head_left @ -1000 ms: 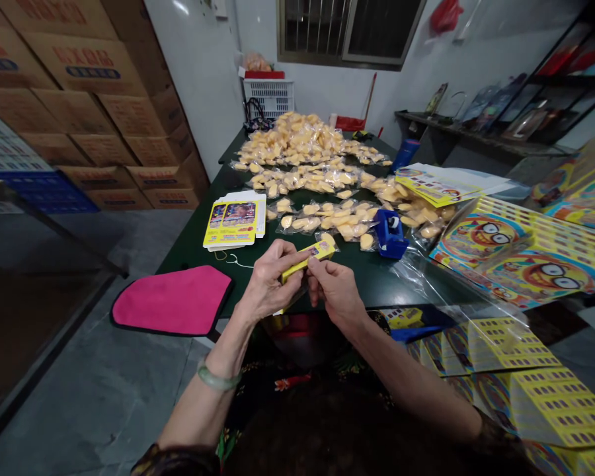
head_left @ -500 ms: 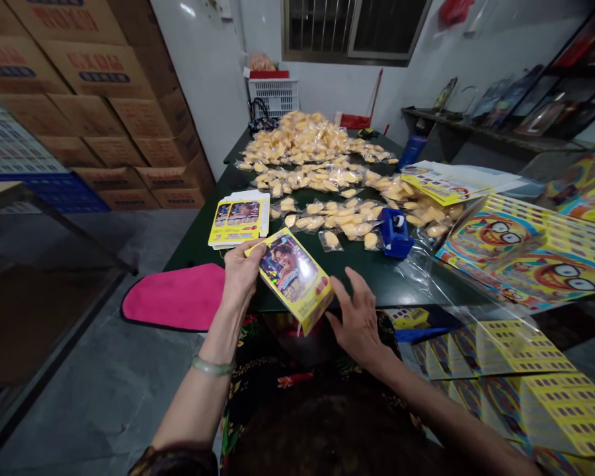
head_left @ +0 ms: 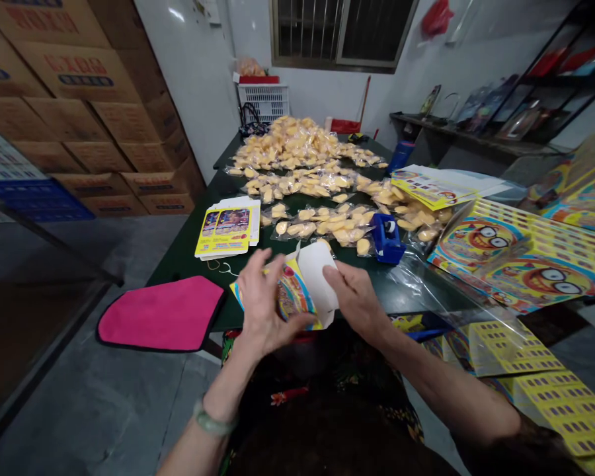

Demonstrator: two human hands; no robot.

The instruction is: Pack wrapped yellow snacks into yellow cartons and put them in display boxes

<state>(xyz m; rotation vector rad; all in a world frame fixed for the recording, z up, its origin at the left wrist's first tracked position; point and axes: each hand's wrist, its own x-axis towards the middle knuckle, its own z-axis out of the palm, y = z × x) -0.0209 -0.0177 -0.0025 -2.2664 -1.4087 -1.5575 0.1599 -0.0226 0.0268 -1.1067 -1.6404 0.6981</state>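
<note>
Between left grip [head_left: 262, 304] and right grip [head_left: 361, 301], carton [head_left: 317, 272]

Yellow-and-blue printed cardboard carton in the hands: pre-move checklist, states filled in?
1. Right hand holding the carton: ok, thumb on its white cardboard flap.
2. Left hand gripping firmly: cannot tell; fingers spread over the printed side.
3. All flaps closed: not ok, white flap sticks out.
4. Carton contents: cannot tell, inside not visible.
5. Blue tape dispenser apart from both hands: ok, it stands beyond the right hand.
6. Clear-wrapped pale-yellow pieces on the dark green table: ok, heaped towards the far end.
</note>
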